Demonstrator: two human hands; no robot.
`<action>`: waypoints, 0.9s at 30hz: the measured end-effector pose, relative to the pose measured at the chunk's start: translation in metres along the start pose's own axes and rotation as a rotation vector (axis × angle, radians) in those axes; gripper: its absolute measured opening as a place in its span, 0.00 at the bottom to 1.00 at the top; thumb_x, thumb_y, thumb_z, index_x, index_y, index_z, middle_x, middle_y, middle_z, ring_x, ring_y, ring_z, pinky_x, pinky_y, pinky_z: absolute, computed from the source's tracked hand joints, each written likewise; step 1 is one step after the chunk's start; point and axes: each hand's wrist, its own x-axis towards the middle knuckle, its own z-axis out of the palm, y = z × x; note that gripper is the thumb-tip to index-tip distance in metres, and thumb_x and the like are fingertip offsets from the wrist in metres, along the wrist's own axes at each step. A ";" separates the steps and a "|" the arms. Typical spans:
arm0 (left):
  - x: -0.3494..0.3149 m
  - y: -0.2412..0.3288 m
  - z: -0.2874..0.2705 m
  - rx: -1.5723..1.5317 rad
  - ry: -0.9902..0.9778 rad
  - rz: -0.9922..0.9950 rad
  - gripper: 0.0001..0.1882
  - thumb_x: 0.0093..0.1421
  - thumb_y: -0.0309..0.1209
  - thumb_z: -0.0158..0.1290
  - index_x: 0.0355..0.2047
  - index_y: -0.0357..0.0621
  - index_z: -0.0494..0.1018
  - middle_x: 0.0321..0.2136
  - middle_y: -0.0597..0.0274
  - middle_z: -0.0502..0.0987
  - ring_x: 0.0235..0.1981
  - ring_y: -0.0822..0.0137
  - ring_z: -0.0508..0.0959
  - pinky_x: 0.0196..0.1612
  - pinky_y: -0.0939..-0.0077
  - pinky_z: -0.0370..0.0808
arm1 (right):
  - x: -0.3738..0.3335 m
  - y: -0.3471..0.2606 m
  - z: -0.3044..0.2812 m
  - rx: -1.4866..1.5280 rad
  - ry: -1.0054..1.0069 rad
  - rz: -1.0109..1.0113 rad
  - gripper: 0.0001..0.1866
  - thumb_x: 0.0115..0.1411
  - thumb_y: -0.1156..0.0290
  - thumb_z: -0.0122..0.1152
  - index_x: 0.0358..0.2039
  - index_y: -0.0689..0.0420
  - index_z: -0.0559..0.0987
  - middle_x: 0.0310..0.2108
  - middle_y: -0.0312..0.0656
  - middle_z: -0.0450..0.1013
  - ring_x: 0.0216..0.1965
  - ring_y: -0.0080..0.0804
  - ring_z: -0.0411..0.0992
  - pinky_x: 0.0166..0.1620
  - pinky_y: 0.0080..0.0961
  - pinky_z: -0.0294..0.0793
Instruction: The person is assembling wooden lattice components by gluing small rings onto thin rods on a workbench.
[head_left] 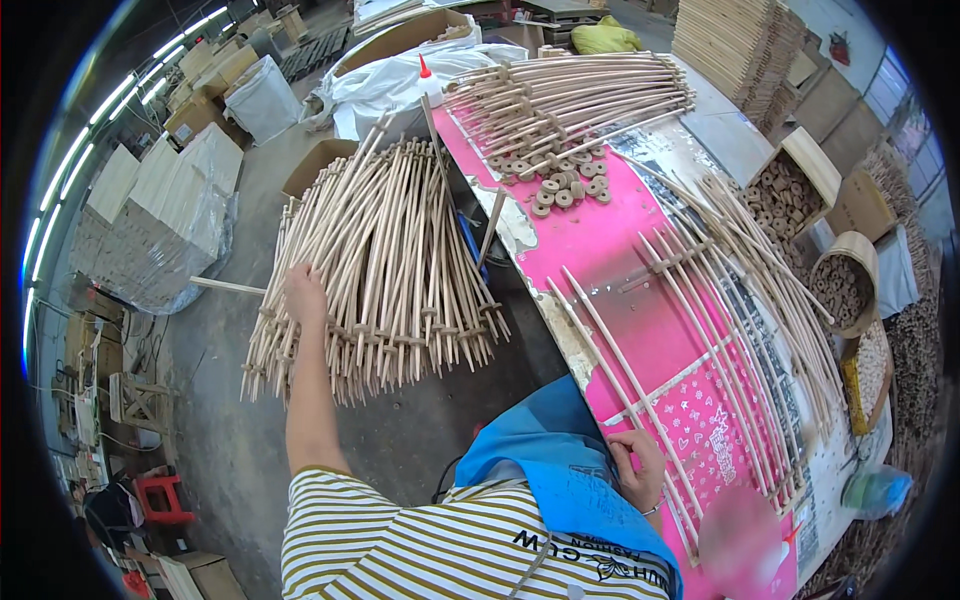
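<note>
My left hand [304,292] rests on the rod pile [385,260] beside the table [600,240], grip unclear; right hand [640,468] pinches a rod [625,360] on the table's pink sheet.

Single view, head-worn fisheye, looking steeply down and forward over the person's striped shirt [400,540] at lower centre. Pink-covered table [600,240] runs from lower right to upper centre, close. Pile of wooden sticks [390,250] at centre left, near. Floor and stacked boxes [150,220] curve along the left rim, farther off. No second view.
</note>
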 end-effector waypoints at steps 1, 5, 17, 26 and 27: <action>0.007 -0.002 0.011 0.034 -0.040 -0.036 0.15 0.68 0.40 0.58 0.52 0.52 0.80 0.51 0.55 0.78 0.53 0.49 0.80 0.52 0.46 0.77 | 0.000 0.000 0.000 -0.003 -0.002 0.002 0.05 0.63 0.81 0.65 0.39 0.62 0.84 0.34 0.48 0.80 0.36 0.42 0.79 0.41 0.32 0.77; 0.020 0.028 0.043 0.132 -0.149 -0.129 0.13 0.69 0.37 0.56 0.51 0.50 0.81 0.51 0.51 0.78 0.54 0.46 0.79 0.53 0.41 0.77 | 0.002 -0.001 0.001 -0.014 0.007 0.064 0.05 0.62 0.82 0.65 0.38 0.62 0.84 0.35 0.48 0.80 0.37 0.42 0.79 0.41 0.32 0.77; 0.039 0.044 0.095 0.305 -0.246 -0.047 0.16 0.71 0.41 0.51 0.55 0.54 0.78 0.56 0.51 0.77 0.55 0.45 0.80 0.54 0.44 0.79 | 0.015 0.000 -0.020 -0.164 0.245 0.173 0.06 0.61 0.80 0.65 0.39 0.60 0.85 0.37 0.47 0.81 0.40 0.43 0.79 0.44 0.34 0.76; -0.060 0.192 0.008 -0.594 0.015 0.767 0.08 0.71 0.26 0.54 0.46 0.43 0.81 0.35 0.53 0.80 0.38 0.52 0.81 0.43 0.62 0.77 | -0.033 0.033 -0.058 -0.508 0.366 0.249 0.10 0.59 0.73 0.70 0.42 0.58 0.84 0.41 0.44 0.77 0.45 0.43 0.74 0.50 0.37 0.70; -0.082 0.216 -0.005 -0.585 -0.152 0.837 0.07 0.68 0.24 0.56 0.45 0.43 0.81 0.35 0.54 0.79 0.38 0.52 0.80 0.42 0.62 0.76 | -0.035 0.036 -0.059 -0.533 0.351 0.257 0.10 0.58 0.73 0.71 0.41 0.57 0.85 0.39 0.43 0.77 0.43 0.42 0.74 0.47 0.37 0.70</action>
